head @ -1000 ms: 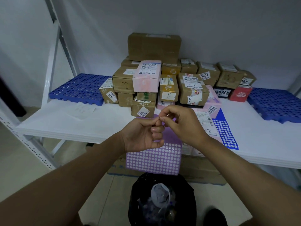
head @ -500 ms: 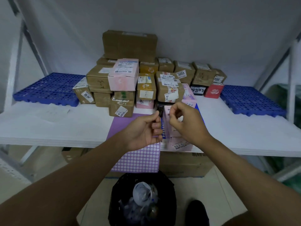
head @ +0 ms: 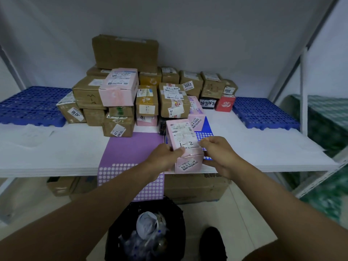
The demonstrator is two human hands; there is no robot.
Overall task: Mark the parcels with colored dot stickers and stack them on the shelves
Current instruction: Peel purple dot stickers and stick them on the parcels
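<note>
A small pink cardboard box (head: 185, 146) with a white label that says "1-2" is sitting at the front edge of the white shelf (head: 56, 157). The left hand (head: 165, 157) is holding the box on its left side, with the thumb lying on top of the label. The right hand (head: 219, 153) is holding the box on its right side, with the fingers curled around the corner. A purple sheet of round dot stickers (head: 130, 159) is lying just beside the box on the left and is hanging over the shelf edge. A blue sheet of dot stickers (head: 204, 131) is peeking out from under the box. A pile of brown and pink parcels (head: 131, 95) is sitting behind, near the wall. Blue plastic grid mats (head: 33, 104) are lying at both ends of the shelf. A black trash bin (head: 146, 232) is standing on the floor below.
</note>
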